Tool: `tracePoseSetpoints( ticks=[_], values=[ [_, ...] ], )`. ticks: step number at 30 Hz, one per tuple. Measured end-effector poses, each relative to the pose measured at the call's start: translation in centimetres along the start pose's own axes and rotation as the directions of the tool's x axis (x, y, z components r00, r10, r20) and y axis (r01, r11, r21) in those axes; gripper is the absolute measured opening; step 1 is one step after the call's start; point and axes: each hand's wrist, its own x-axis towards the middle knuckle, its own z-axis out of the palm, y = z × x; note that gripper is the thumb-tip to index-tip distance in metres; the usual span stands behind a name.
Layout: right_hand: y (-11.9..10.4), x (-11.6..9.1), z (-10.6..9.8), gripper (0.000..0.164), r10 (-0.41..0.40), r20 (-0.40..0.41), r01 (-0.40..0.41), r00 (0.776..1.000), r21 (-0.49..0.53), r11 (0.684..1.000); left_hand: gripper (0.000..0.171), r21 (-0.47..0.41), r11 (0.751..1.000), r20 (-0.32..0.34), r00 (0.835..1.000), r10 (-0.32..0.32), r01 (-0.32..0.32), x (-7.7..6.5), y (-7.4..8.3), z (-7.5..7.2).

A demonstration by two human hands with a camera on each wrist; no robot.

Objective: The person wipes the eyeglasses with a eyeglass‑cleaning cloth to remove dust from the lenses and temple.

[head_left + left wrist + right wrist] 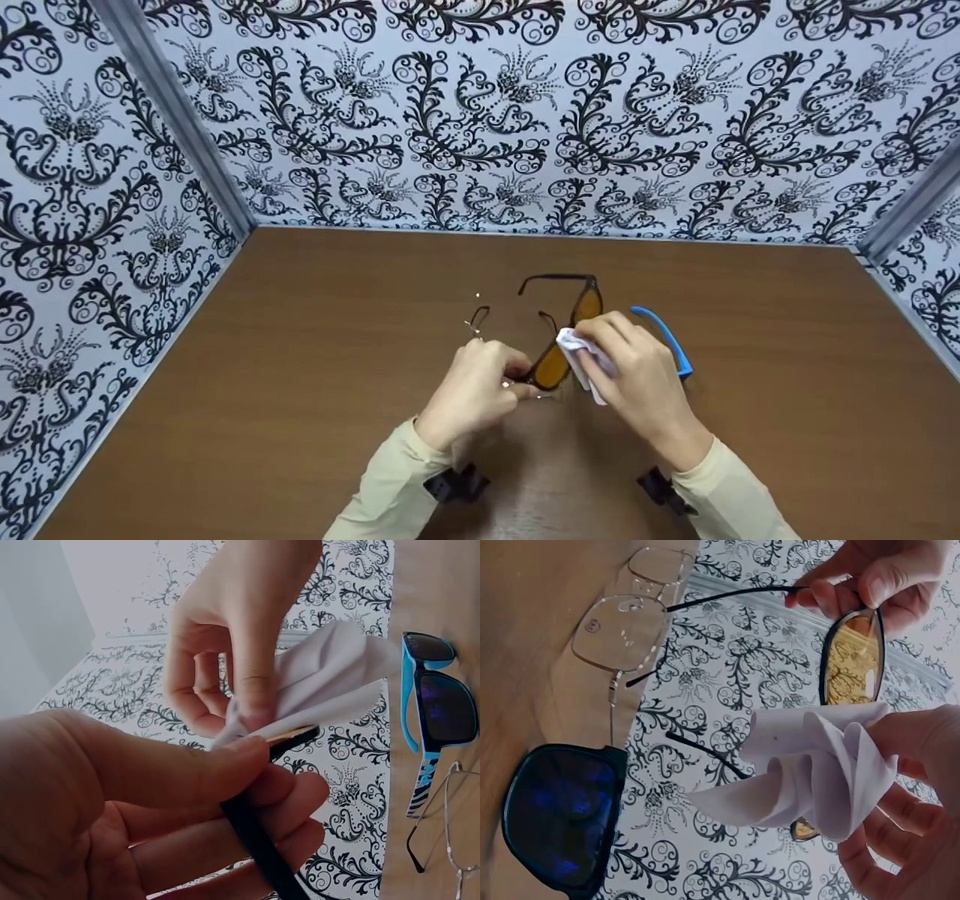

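My left hand (pixel 480 386) pinches one end of a pair of dark-framed glasses with amber lenses (pixel 552 367), by the corner where lens and temple meet. The glasses are held up off the table. A crumpled white cloth (pixel 579 356) is gripped between the thumb and fingers of my right hand (pixel 641 367). In the right wrist view the cloth (pixel 810 772) hangs in loose folds over the middle of the glasses. It covers most of the far lens, while the near amber lens (pixel 851 660) shows. In the left wrist view the cloth (pixel 322 679) hides most of the frame.
Thin wire-rimmed glasses (pixel 622 634) with clear lenses lie on the brown tabletop (pixel 315 360). Blue-and-black sunglasses (pixel 446 709) with dark lenses lie beside them, partly behind my right hand in the head view. Patterned panels (pixel 480 112) border the table.
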Motion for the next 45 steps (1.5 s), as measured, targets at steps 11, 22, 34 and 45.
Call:
tracePoseSetpoints(
  ticks=[11, 22, 34, 45],
  values=[
    [2.1, -0.6, -2.3, 0.032, 0.126, -0.094, -0.127, 0.988, -0.004, 0.992, 0.006, 0.025, 1.000, 0.036, 0.999, 0.016, -0.017, -0.7, 0.6, 0.2],
    [3.7, -1.2, -2.9, 0.031, 0.183, -0.080, -0.185, 0.980, -0.012, 0.983, 0.010, 0.046, 0.993, 0.018, 0.994, 0.109, -0.110, -1.0, 1.5, -0.3],
    [2.0, -1.1, -1.8, 0.016, 0.016, -0.084, -0.013, 0.996, 0.036, 0.999, 0.012, 0.071, 0.993, -0.010, 0.995, 0.099, -0.098, -1.0, 1.7, 0.1],
    [3.0, -1.7, -1.8, 0.015, -0.017, -0.042, 0.017, 0.999, -0.013, 1.000, 0.008, 0.049, 0.996, -0.006, 0.997, 0.079, -0.079, -1.3, 1.4, -0.5]
  ],
)
